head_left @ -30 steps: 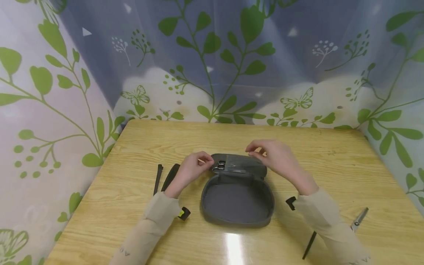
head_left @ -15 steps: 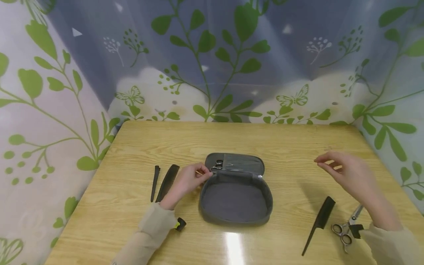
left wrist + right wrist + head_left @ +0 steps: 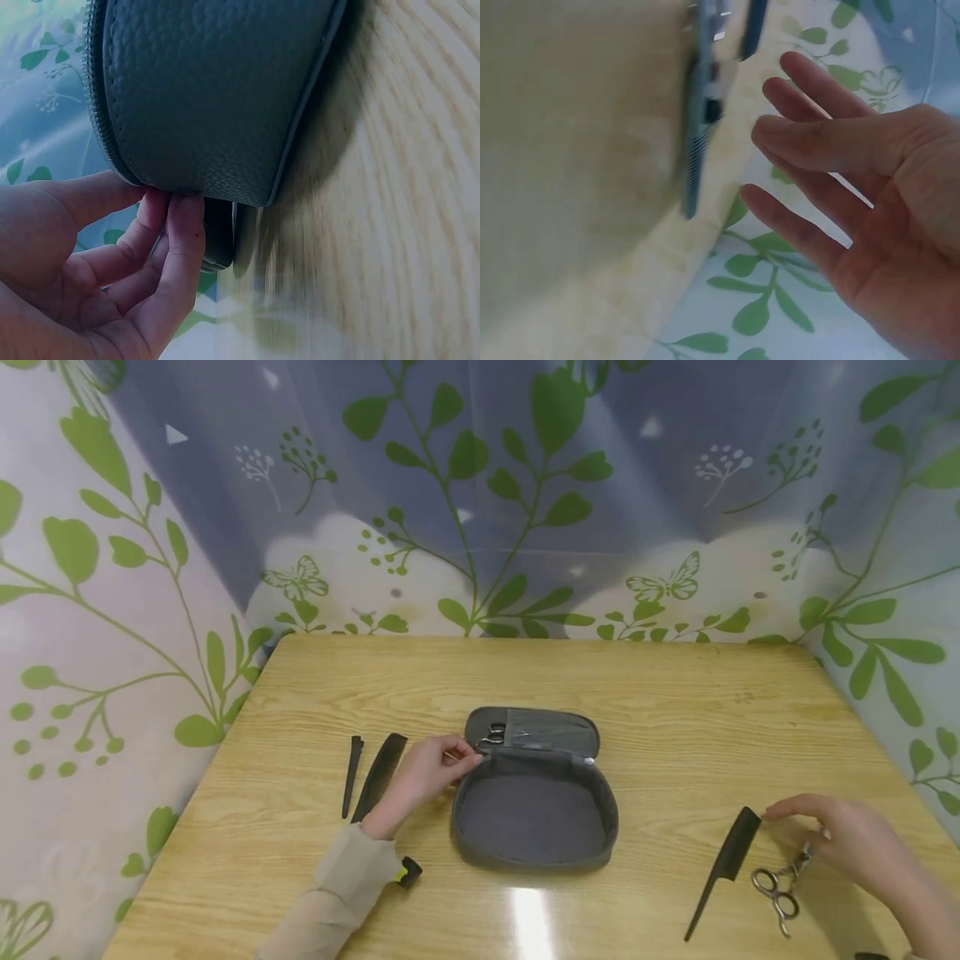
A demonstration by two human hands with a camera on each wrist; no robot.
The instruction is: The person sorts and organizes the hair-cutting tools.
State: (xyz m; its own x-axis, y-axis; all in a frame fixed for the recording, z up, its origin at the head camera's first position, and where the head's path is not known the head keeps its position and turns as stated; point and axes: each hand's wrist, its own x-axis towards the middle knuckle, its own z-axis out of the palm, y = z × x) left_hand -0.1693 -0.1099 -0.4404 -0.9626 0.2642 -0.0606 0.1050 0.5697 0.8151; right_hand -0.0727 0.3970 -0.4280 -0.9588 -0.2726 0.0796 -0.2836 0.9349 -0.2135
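Head: open grey case (image 3: pixel 534 857) mid-table, left hand (image 3: pixel 429 770) at its hinge-side corner, right hand (image 3: pixel 858 842) over scissors (image 3: pixel 791 873) beside tail comb (image 3: pixel 735 852). Left wrist: thumb and fingertips (image 3: pixel 184 217) pinch the case's corner. Right wrist: fingers (image 3: pixel 789 225) spread apart near scissors.

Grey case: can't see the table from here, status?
Left hand pinching the open grey case, rear left corner. Right hand near scissors on table, not gripping them. Black comb beside scissors, apparently not in the way.
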